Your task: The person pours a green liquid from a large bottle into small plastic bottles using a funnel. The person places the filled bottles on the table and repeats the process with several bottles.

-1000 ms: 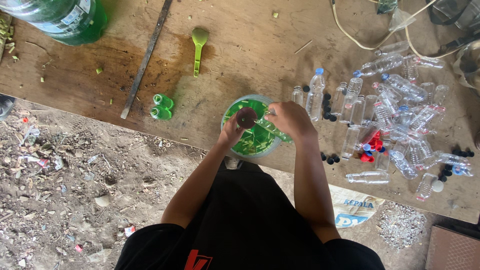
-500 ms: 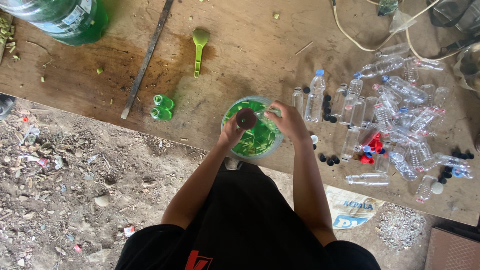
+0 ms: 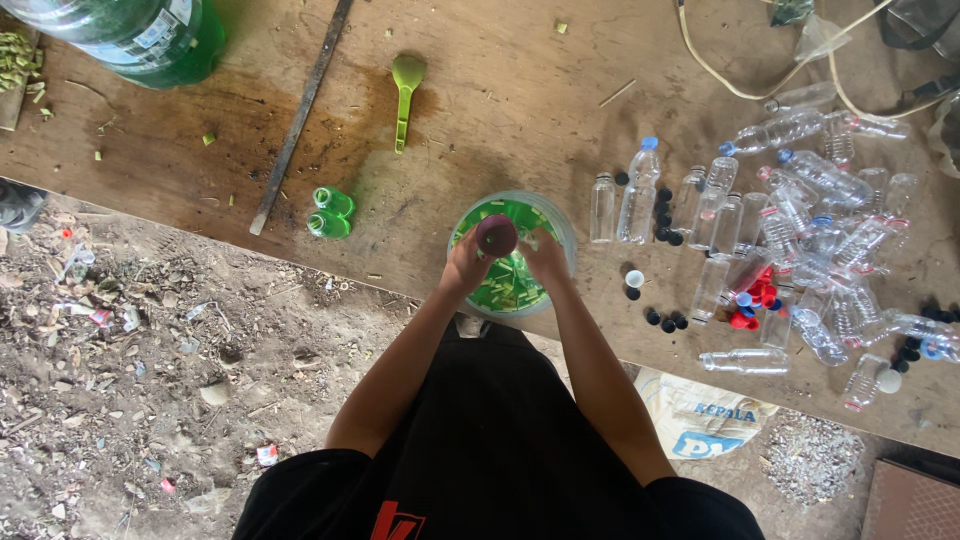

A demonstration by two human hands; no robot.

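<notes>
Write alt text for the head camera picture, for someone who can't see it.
Seen from above, a person's left hand and right hand hold a small dark funnel-like piece over a clear bowl of green liquid on a stained wooden table. Many empty clear plastic bottles lie to the right, two small green-filled bottles to the left.

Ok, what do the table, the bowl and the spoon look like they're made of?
Table: looks like bare wood, matte, stained dark, rough edge. Bowl: probably clear plastic, as the green contents show through its wall. Spoon: probably green plastic, one uniform colour; not certain.
</notes>
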